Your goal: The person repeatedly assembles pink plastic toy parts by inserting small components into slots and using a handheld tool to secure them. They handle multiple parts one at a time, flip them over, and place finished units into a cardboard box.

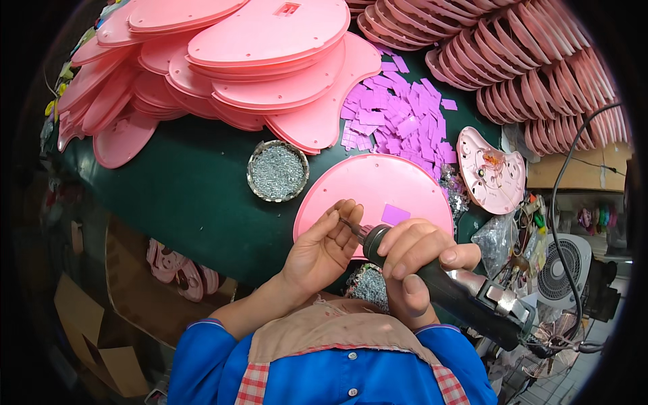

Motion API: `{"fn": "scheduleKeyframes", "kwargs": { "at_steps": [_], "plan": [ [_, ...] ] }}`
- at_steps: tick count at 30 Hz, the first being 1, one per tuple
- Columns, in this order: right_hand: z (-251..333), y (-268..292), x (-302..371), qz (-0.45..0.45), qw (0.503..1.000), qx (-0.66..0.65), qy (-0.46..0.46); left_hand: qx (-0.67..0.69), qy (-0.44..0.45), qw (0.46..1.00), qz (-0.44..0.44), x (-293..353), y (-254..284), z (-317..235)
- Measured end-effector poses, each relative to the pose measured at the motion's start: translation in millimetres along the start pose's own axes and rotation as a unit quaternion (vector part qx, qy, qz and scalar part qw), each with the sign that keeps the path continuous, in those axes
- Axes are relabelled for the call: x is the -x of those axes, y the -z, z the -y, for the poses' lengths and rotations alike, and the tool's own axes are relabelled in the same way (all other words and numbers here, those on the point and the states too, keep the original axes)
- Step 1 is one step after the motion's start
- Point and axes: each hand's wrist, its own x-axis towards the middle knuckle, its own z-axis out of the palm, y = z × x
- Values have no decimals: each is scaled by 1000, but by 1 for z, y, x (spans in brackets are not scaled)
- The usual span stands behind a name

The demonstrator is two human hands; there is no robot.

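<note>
My right hand (422,260) grips a black electric screwdriver (455,290), its bit pointing up and to the left. At the bit's tip, the thumb and index finger of my left hand (322,250) come together, the other fingers loosely curved. Whatever small piece they pinch there is too small to make out. Beneath both hands lies a rounded pink plastic panel (371,179) with small holes near its edge. A purple rectangular piece (395,214) rests on it, just above the screwdriver. Part of the panel's near edge is hidden by my hands.
A round dish of small screws (277,171) stands left of the panel, and another screw container (370,285) sits close to my apron. Purple pieces (398,118) are heaped beyond. Stacked pink panels (270,47) fill the far left; a pink shell (491,169) lies right. A black cable (555,202) hangs right.
</note>
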Motion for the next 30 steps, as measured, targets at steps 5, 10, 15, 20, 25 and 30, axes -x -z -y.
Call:
{"fn": "scheduleKeyframes", "kwargs": {
  "at_steps": [5,10,15,20,25,30],
  "plan": [
    [6,-1,0,-6,1000,8,-12,6,5,1000,5,-2,2,2],
    [6,-5,4,-32,999,12,-8,14,2,1000,-4,-1,2,4],
    [0,-6,6,3,1000,12,17,25,-19,999,-41,0,-1,7],
    [-13,-19,0,-9,1000,11,13,-36,-14,999,32,12,16,7],
    [-55,-1,-13,77,997,3,-9,-500,-58,863,-52,35,-5,-20],
    [-89,3,4,61,996,12,-59,-790,-222,565,-88,24,-14,-44]
  ]
}}
